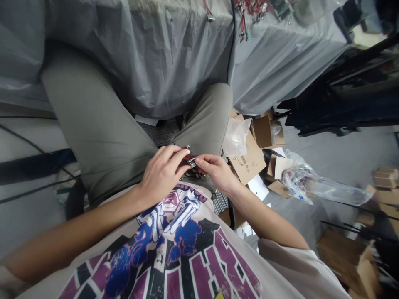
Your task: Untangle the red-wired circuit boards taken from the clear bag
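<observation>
Two hands grip one small red-and-black electrical part (189, 160): the left hand (162, 172) and right hand (216, 172) pinch it between their fingertips, above the lap of grey-green trousers (102, 124), beside flattened cardboard (246, 160).

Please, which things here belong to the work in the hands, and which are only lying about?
In use: left hand, right hand, small red-and-black electronic part.

Lying about: cardboard packaging, clear plastic bag, red wires on the grey-covered table.
</observation>
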Demonstrator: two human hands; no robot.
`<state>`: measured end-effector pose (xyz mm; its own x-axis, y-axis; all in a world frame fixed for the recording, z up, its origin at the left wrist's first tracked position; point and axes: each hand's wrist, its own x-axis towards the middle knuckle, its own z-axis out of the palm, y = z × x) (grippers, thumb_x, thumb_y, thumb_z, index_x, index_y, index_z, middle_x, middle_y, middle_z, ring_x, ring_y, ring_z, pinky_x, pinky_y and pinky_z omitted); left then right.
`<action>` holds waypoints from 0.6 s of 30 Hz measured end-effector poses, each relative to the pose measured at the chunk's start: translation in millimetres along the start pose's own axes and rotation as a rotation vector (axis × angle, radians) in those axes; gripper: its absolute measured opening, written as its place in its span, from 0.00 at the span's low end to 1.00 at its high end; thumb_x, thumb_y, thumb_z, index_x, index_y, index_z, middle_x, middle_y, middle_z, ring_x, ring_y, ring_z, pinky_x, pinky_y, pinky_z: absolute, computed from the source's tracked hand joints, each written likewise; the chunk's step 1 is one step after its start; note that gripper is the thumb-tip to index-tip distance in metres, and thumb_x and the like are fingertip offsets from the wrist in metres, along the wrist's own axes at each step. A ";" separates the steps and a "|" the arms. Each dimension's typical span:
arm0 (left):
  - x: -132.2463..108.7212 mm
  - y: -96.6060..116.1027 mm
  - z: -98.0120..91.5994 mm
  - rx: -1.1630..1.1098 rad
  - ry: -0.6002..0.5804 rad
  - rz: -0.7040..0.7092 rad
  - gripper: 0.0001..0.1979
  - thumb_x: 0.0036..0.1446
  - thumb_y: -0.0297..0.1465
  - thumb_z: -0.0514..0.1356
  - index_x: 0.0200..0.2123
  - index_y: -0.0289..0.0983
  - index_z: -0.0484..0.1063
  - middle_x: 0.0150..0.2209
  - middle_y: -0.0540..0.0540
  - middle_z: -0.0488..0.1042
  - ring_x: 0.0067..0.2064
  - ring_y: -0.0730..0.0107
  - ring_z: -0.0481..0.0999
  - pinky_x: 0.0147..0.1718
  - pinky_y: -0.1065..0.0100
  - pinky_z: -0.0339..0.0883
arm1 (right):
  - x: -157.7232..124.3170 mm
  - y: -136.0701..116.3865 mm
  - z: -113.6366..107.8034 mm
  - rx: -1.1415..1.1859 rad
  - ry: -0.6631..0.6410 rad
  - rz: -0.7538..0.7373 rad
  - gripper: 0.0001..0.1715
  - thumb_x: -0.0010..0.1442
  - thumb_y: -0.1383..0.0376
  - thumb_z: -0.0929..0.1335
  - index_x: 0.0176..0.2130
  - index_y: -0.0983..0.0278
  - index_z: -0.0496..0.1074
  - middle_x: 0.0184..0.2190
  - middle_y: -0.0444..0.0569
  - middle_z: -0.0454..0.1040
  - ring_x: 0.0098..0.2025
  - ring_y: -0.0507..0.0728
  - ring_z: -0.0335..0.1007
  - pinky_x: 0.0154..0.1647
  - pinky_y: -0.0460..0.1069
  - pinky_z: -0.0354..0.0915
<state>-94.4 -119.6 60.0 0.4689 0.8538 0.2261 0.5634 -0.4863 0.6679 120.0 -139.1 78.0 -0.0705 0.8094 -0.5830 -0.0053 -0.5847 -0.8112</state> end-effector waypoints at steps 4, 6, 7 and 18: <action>0.5 8.1 -12.6 -0.072 -0.097 -0.229 0.09 0.71 0.37 0.63 0.48 0.38 0.75 0.39 0.46 0.81 0.40 0.60 0.79 0.41 0.62 0.66 | -3.1 2.2 4.0 0.097 0.026 0.021 0.22 0.59 0.48 0.79 0.38 0.64 0.81 0.30 0.44 0.73 0.31 0.50 0.62 0.33 0.48 0.58; 2.8 8.9 -13.8 -0.206 -0.275 -0.375 0.15 0.72 0.44 0.60 0.37 0.40 0.75 0.30 0.49 0.79 0.31 0.65 0.75 0.34 0.63 0.58 | -6.0 3.6 7.6 0.124 0.024 0.033 0.22 0.59 0.48 0.79 0.38 0.64 0.81 0.30 0.43 0.73 0.31 0.50 0.61 0.33 0.48 0.58; 4.4 8.1 -12.9 -0.277 -0.369 -0.430 0.20 0.72 0.47 0.58 0.32 0.40 0.74 0.27 0.50 0.77 0.29 0.66 0.72 0.32 0.63 0.55 | -7.5 4.5 9.6 0.133 0.020 0.039 0.22 0.59 0.49 0.79 0.38 0.64 0.81 0.30 0.43 0.73 0.31 0.50 0.61 0.33 0.48 0.58; 11.6 -4.7 2.4 -0.876 -0.569 -0.556 0.30 0.65 0.57 0.59 0.26 0.37 0.75 0.24 0.48 0.76 0.24 0.73 0.68 0.25 0.70 0.59 | -8.9 10.4 7.4 -0.193 0.026 -0.269 0.18 0.65 0.50 0.77 0.40 0.62 0.82 0.40 0.49 0.79 0.38 0.54 0.72 0.39 0.50 0.69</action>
<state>-90.0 -107.8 57.8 0.6670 0.5944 -0.4493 0.2314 0.4079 0.8832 113.3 -152.8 75.1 -0.0664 0.9359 -0.3460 0.1689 -0.3312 -0.9283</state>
